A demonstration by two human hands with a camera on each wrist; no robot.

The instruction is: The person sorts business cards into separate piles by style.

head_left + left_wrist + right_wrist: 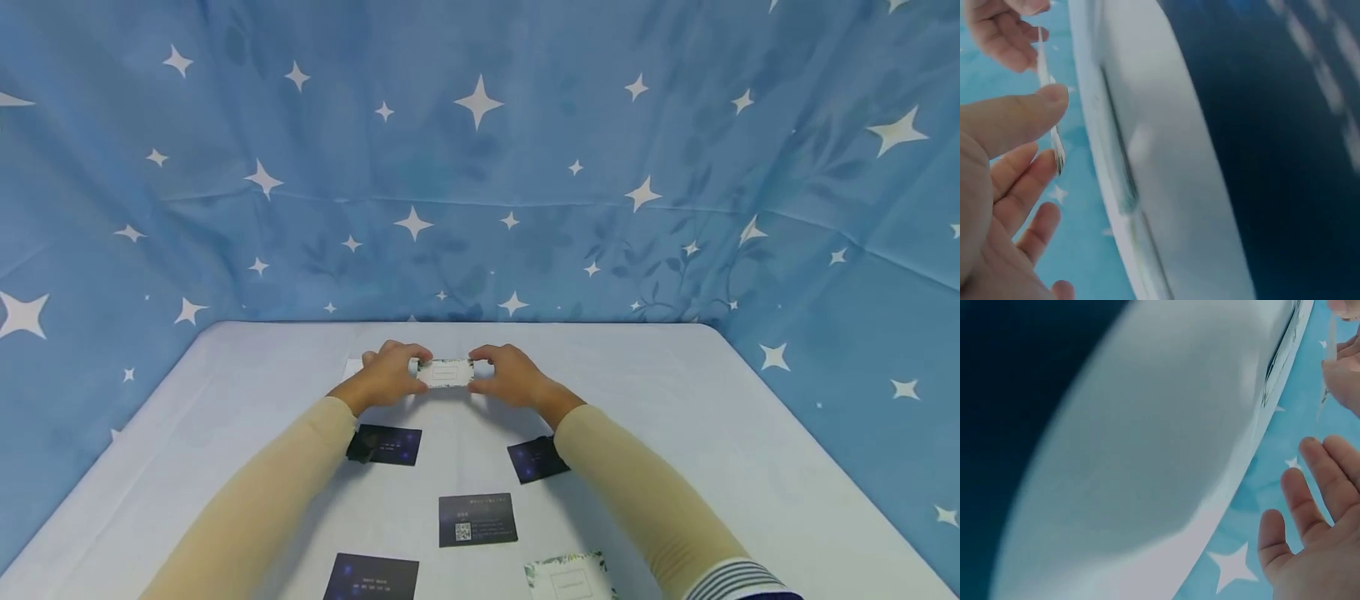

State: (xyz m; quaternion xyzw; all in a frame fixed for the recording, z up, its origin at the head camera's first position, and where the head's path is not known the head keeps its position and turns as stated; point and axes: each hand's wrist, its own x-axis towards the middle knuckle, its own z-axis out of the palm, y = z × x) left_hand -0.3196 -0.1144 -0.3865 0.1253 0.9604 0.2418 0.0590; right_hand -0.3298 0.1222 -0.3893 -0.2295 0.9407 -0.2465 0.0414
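Note:
Both hands hold a white business card (446, 373) with a leafy green border, raised over the far part of the table. The left hand (390, 372) pinches its left end, thumb at the lower edge and a finger at the upper edge. At the right end, the right hand (512, 375) grips the corners between thumb and index finger. From the left wrist view the card (1055, 134) appears nearly edge-on, and the left hand's other fingers (1040, 231) spread away from it. In the right wrist view the right hand's remaining fingers (1300, 500) are extended.
Dark business cards lie on the white table (255, 400): one by the left wrist (393, 445), one by the right wrist (534, 461), a QR-code card (477, 533) and a near-left card (372, 575). A leafy white card (570, 579) lies near right. Behind stands a starry blue curtain (480, 167).

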